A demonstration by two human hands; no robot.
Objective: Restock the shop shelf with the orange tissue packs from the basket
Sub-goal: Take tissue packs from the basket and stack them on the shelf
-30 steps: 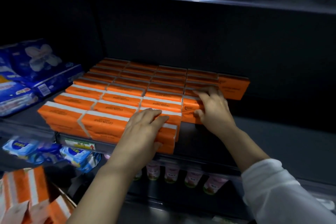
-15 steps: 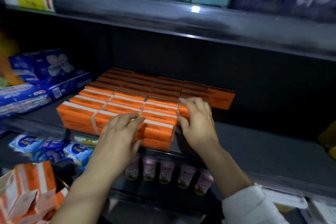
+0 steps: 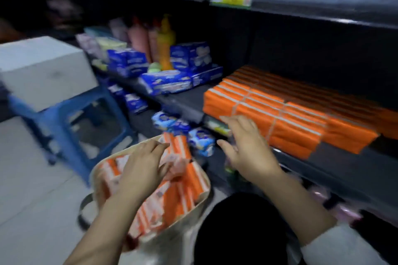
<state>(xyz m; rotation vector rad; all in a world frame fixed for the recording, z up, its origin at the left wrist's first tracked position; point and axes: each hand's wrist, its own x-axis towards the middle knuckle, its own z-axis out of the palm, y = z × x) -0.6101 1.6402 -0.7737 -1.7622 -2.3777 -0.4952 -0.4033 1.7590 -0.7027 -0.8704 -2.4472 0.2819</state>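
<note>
Reaching into the basket (image 3: 98, 175) at lower centre, the left hand (image 3: 142, 170) is laid with fingers spread over loose orange tissue packs (image 3: 178, 189), likely to pick the next one. The right hand (image 3: 247, 148) is held empty, fingers apart, below the stocked orange stack (image 3: 290, 118) on the shelf (image 3: 185, 103) at centre right.

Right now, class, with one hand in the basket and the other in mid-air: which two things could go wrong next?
1. The left hand lies flat on the loosely piled orange tissue packs in the basket; a hasty grab could spill some.
2. The stacked packs on the shelf already reach its front edge, so another pushed in carelessly might knock one off. The right hand hovers empty beside them.
</note>
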